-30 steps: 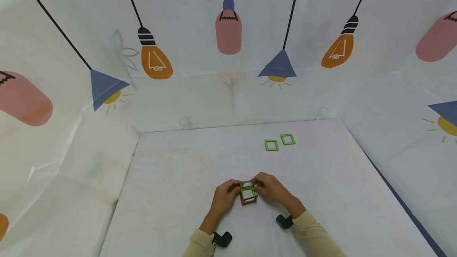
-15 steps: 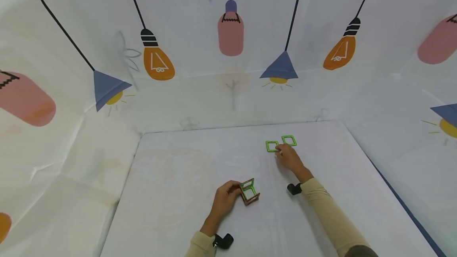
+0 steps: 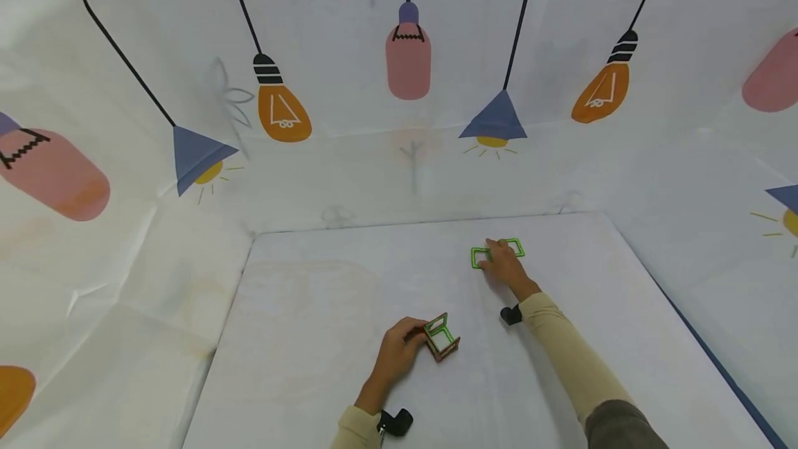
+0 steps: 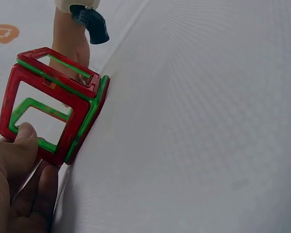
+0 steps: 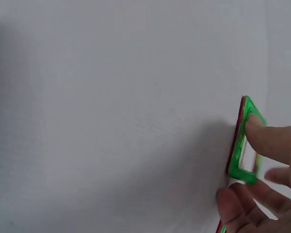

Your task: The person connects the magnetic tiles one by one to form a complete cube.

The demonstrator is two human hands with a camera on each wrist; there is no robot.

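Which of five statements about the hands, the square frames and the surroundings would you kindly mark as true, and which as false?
1. The left hand holds an open, boxlike structure of red and green square plastic frames. True.
2. The right hand holds that same structure. False: the right hand is away from it, its thumb over a loose green-topped square plastic frame, with a second loose frame close by.
3. Both loose frames are farther from the person than the structure. True.
4. The left sleeve is bright red. False: the left sleeve is pale beige.
5. Hanging lamps with blue shades are printed on the white backdrop. True.
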